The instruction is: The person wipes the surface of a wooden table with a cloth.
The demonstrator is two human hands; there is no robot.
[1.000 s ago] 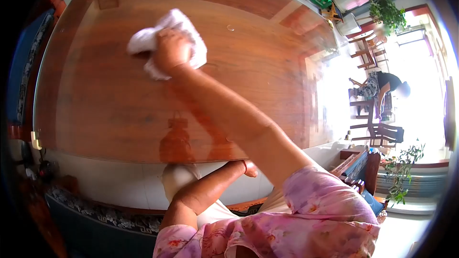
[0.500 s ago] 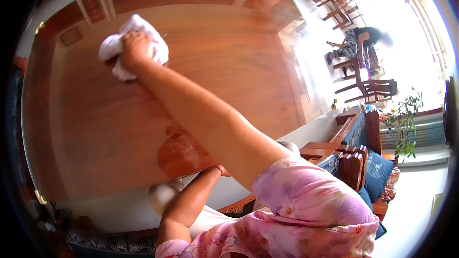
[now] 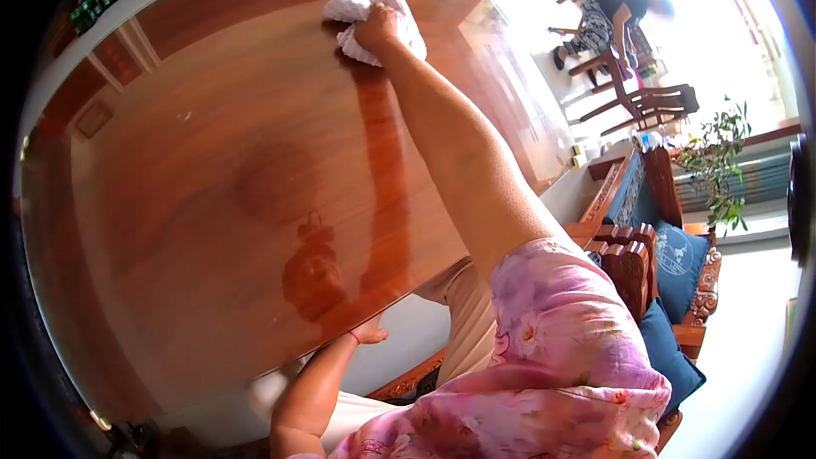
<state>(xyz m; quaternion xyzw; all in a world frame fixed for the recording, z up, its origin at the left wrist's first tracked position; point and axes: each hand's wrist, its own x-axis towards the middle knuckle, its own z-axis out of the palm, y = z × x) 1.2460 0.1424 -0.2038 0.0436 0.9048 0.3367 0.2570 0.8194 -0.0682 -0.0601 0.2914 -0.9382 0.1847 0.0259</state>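
Note:
My right hand (image 3: 380, 30) is closed on a white towel (image 3: 410, 32) and presses it against the shiny tabletop, toward the table's far side. The towel is bunched, with a rounded fold left of my fingers. My right arm stretches across the brown wooden table (image 3: 212, 178), whose top looks covered with glass. My left hand (image 3: 371, 331), with a red band at its wrist, rests at the table's near edge. Its thumb stands apart, and the other fingers show only in part.
A carved wooden armchair (image 3: 633, 268) with blue cushions (image 3: 680, 259) stands to the right. Farther off, a person (image 3: 608, 21) bends beside wooden chairs (image 3: 646, 106). A leafy plant (image 3: 722, 157) is at the right. Green bottles (image 3: 95, 7) stand beyond the table's far left corner.
My right hand has slid the towel right and farther away across the tabletop. The view has shifted too. My left hand stays by the near edge and shows more now.

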